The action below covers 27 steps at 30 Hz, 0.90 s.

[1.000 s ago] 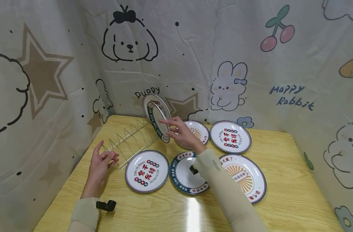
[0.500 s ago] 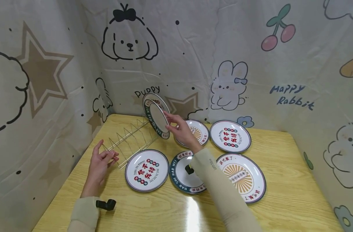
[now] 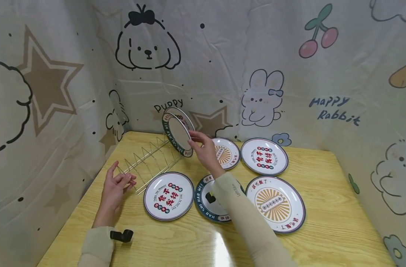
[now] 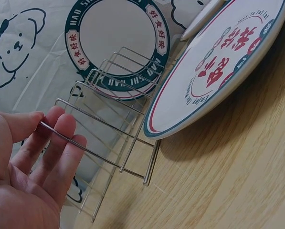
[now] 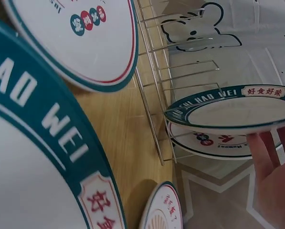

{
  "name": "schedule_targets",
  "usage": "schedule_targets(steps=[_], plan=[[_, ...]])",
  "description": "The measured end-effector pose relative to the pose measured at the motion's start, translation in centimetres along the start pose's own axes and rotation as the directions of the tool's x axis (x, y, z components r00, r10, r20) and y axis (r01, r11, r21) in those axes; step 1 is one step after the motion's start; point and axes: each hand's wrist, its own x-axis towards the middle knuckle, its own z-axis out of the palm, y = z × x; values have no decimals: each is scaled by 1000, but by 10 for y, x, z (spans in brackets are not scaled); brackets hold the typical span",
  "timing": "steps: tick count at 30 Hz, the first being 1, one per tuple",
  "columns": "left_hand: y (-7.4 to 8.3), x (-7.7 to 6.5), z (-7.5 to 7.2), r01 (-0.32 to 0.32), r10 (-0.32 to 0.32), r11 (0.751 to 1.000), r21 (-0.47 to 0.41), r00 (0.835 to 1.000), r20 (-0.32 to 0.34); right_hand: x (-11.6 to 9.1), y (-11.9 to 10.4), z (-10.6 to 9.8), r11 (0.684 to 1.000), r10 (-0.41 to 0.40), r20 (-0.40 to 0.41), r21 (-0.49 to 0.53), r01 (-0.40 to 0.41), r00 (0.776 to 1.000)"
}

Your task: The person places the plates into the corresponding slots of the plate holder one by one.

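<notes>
In the head view my left hand (image 3: 115,185) is at the near end of a wire plate rack (image 3: 150,153). The left wrist view shows its thumb and fingertips pinching the rack's end wire (image 4: 85,149). My right hand (image 3: 204,150) grips the right edge of a green-rimmed plate (image 3: 177,133), thumb on one face and fingers behind. This plate stands on edge, leaning, at the far end of the rack. Right behind it stands another white plate (image 5: 228,149) with red lettering, mostly hidden by the green-rimmed one.
Several plates lie on the wooden table (image 3: 163,244): a red-lettered plate (image 3: 169,196) beside the rack, a green-rimmed plate (image 3: 203,202) partly under my right sleeve, a sunburst plate (image 3: 274,204), a smaller sunburst plate (image 3: 228,152) and another red-lettered plate (image 3: 265,156). Printed curtains enclose the table.
My right hand has changed from fingertips spread at the plate to gripping its edge. The green-rimmed plate has shifted slightly up and left, closer to the plate behind. My left hand stays put.
</notes>
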Motion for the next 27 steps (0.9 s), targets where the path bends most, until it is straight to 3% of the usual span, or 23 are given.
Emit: schedule_targets(steps=[12, 27], plan=[[1, -2, -1, -1, 1, 1000, -18, 1000, 9, 3, 8, 24, 997, 75, -141, 45, -69, 987], [0, -4, -1, -23, 23, 1000, -10, 1000, 2, 4, 11, 33, 993, 115, -160, 38, -110, 980]])
